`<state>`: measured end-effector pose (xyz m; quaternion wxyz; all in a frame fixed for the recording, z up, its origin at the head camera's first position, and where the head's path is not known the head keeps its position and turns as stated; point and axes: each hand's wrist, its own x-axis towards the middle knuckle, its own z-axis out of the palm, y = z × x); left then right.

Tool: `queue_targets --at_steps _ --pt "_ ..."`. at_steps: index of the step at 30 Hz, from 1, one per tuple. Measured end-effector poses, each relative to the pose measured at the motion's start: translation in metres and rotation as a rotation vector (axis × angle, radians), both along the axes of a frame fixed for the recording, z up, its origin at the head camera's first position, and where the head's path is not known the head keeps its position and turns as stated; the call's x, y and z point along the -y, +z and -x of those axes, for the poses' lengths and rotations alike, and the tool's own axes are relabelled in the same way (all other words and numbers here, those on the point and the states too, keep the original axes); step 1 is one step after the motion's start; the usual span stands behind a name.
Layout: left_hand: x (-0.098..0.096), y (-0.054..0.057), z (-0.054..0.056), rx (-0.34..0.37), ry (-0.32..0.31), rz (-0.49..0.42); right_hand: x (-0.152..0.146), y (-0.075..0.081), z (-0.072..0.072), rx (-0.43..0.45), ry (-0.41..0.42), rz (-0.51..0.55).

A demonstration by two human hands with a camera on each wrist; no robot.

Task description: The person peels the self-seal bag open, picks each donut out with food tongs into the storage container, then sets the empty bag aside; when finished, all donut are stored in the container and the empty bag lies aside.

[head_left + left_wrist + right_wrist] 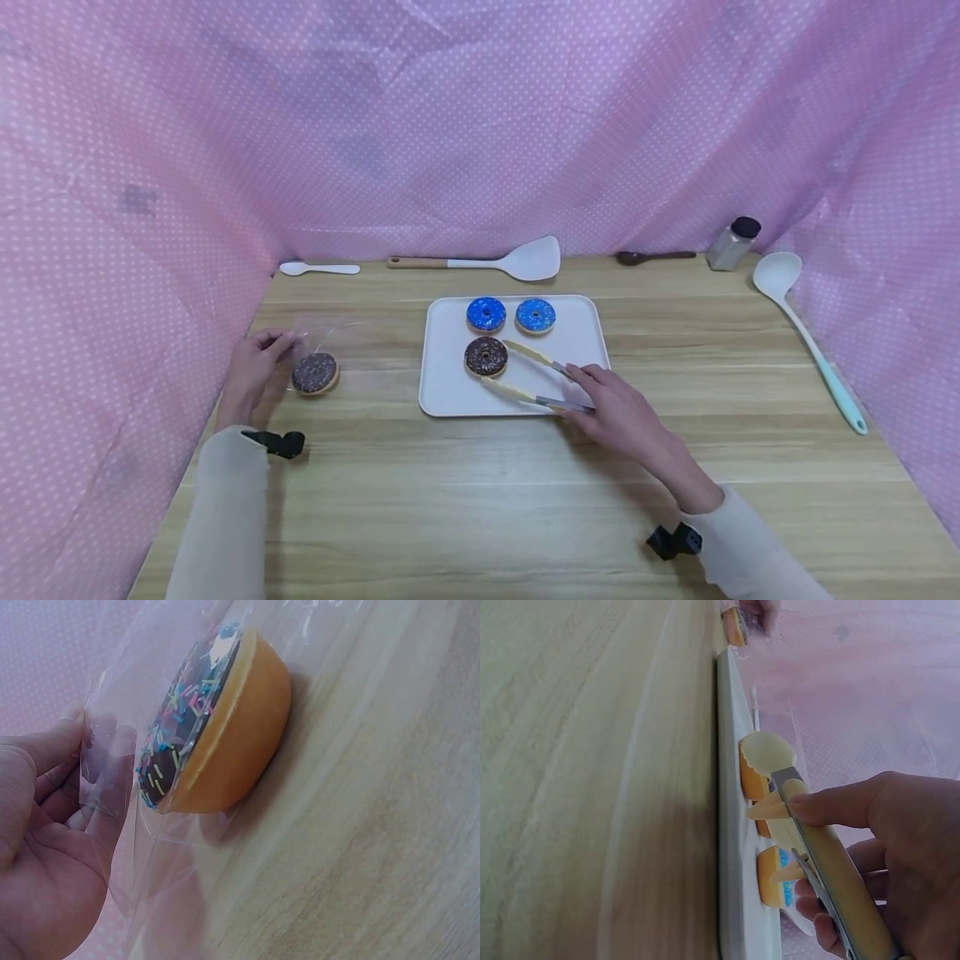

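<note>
My left hand (253, 364) pinches the edge of a clear plastic bag (105, 761) between thumb and fingers. Inside the bag, a chocolate donut with sprinkles (315, 373) lies on the table at the left. My right hand (617, 410) grips a pair of cream-tipped tongs (536, 400) over the white tray (450, 400). The tong tips are spread on either side of a second chocolate donut (486, 357) on the tray. Behind it on the tray sit a dark blue donut (486, 314) and a lighter blue donut (536, 316).
Along the back edge lie a white spoon (321, 268), a white spatula (531, 258) and a dark brown spoon (656, 257). A shaker with a black lid (732, 244) stands at back right, beside a mint-handled ladle (813, 346). Pink dotted cloth (480, 125) surrounds the table.
</note>
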<state>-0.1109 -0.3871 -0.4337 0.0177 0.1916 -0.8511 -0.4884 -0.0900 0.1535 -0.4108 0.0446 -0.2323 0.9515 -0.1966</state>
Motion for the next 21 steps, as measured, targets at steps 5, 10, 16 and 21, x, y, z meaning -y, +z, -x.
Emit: queue_targets --at_steps 5,10,16,21 --pt "0.0 0.0 0.0 -0.002 0.005 0.001 -0.001 0.008 -0.001 -0.021 0.005 0.031" --pt "0.0 0.002 -0.001 -0.013 -0.006 0.0 0.01 0.019 0.005 -0.039 0.026 0.046" --pt "0.001 0.001 -0.002 -0.02 -0.019 0.004 0.034 0.026 0.018 -0.05 0.097 0.022" --pt "0.001 0.001 -0.003 -0.017 -0.03 -0.004 0.061 0.029 0.029 -0.111 0.163 -0.011"
